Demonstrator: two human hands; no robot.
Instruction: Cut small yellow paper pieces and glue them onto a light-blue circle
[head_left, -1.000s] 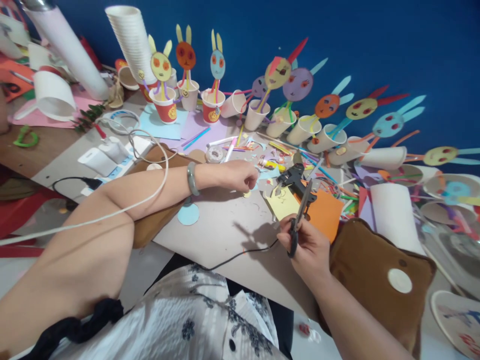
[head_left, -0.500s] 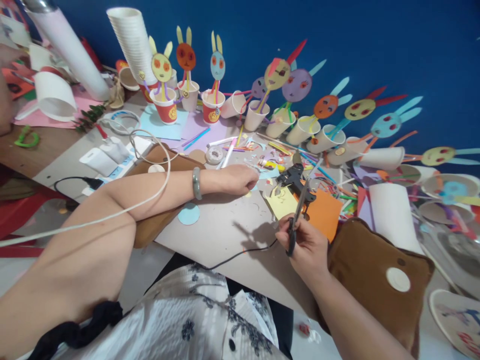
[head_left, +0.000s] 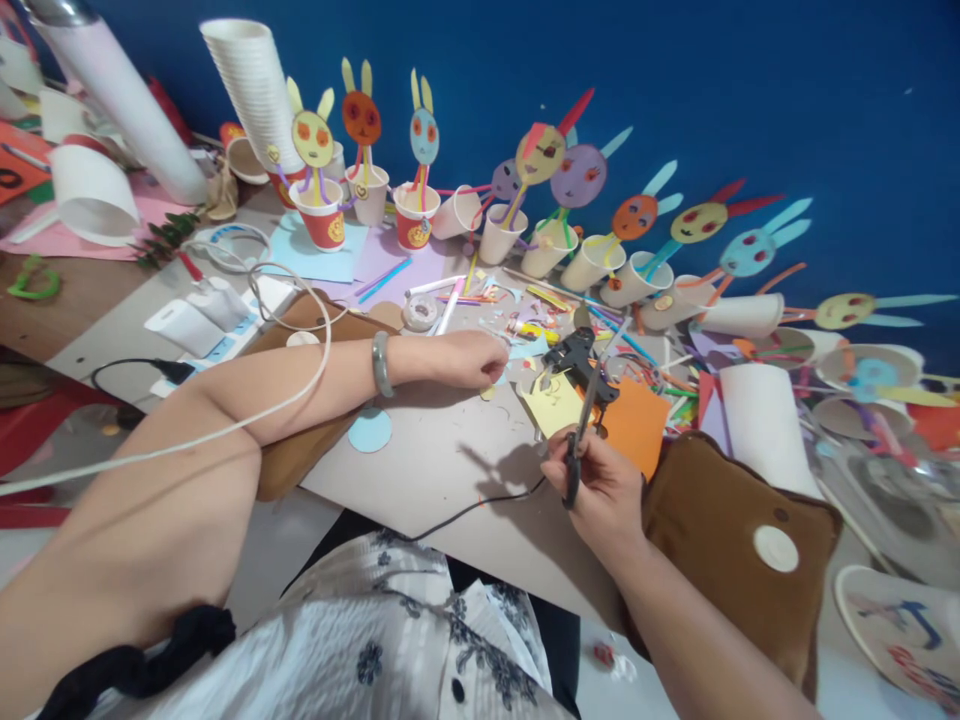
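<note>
My right hand grips dark scissors by the handles. Their closed blades point away from me over a yellow paper piece and an orange sheet. A black glue gun lies just beyond the blade tips. My left hand, with a green bangle on the wrist, rests knuckles-up on the grey table. Its fingers are curled in beside a small yellow scrap. Whether anything is pinched under those fingers is hidden.
A row of paper-cup rabbits lines the blue wall. A tall stack of white cups stands at the back left. Brown cushions lie at the right and under my left forearm. A white cable crosses that arm, and a light blue paper disc lies near it.
My left hand has drawn back slightly from the yellow scrap with its fingers curled in. My right hand, holding the scissors, has shifted a little left and up.
</note>
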